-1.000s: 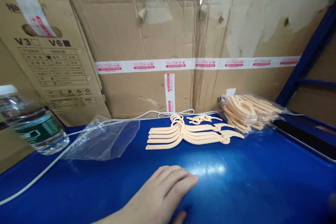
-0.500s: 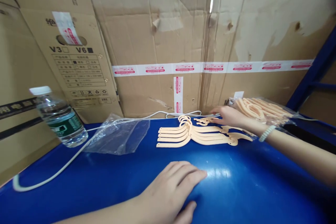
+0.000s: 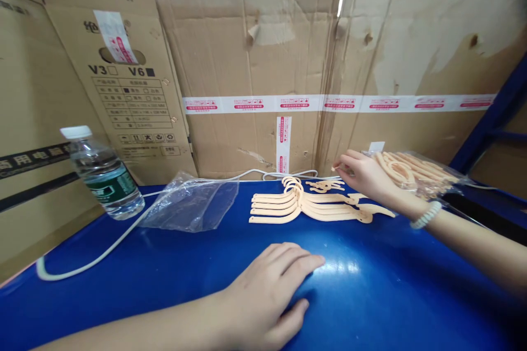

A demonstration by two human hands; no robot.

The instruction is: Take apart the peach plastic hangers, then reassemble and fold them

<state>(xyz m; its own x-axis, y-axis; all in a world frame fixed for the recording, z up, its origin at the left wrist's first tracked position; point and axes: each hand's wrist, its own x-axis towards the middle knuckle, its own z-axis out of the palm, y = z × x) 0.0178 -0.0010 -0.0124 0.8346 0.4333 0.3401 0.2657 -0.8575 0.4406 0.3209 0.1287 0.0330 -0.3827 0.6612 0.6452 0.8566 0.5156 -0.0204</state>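
My left hand (image 3: 280, 285) lies open on the blue tabletop (image 3: 197, 271), palm down, touching nothing else. My right hand (image 3: 356, 171), with a pale bracelet at the wrist, is raised at the back right. Its fingertips pinch a small beige plastic piece (image 3: 334, 169), mostly hidden by the fingers. Below and left of that hand is a little heap of similar small beige pieces (image 3: 323, 185). In front of the heap, several beige folding hangers (image 3: 275, 211) lie side by side in a stack, hooks toward the back. Some right-hand arms end in jointed, angled parts.
A clear bag of beige hanger parts (image 3: 420, 170) lies at the back right, beside a dark object (image 3: 481, 216). At left are an empty clear plastic bag (image 3: 193, 205), a water bottle (image 3: 109, 181) and a white cable (image 3: 82, 271). Cardboard boxes (image 3: 247, 60) wall the back.
My right hand has lifted from the heap of small pieces, now pinching one of them. My left hand stays flat on the table. The camera view has shifted slightly.
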